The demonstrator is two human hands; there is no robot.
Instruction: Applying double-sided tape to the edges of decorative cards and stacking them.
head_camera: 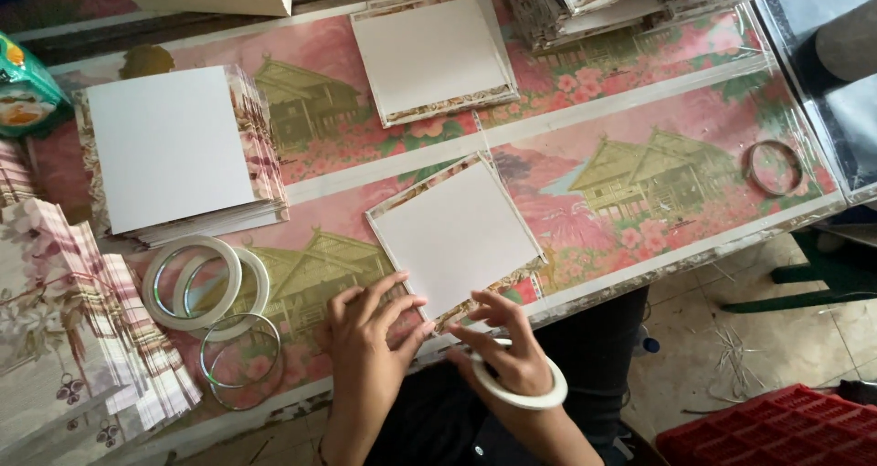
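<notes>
A square white card with a floral-printed folded border lies tilted on the table, which is covered in a pink cloth printed with houses and blossoms. The card's near corner points toward the person, and both hands meet at that corner. The left hand rests on the table just beside the card's lower-left edge, its fingers spread loosely and its thumb and forefinger tips touching the border near the corner; it presses rather than clasps, with nothing closed inside it. The right hand sits just right of the same corner, thumb and forefinger pinched together at the card's edge, though whether they nip the border itself or a strip of tape there is too small to tell. A white tape roll is worn like a bangle around the right wrist. To the left of the hands lie two overlapping white tape rolls and nearly spent clear tape rings. Farther left stands a fanned stack of floral paper sheets, and above it a stack of white cards. Another bordered card lies at the far side of the table, and a thin ring rests near the right edge.
</notes>
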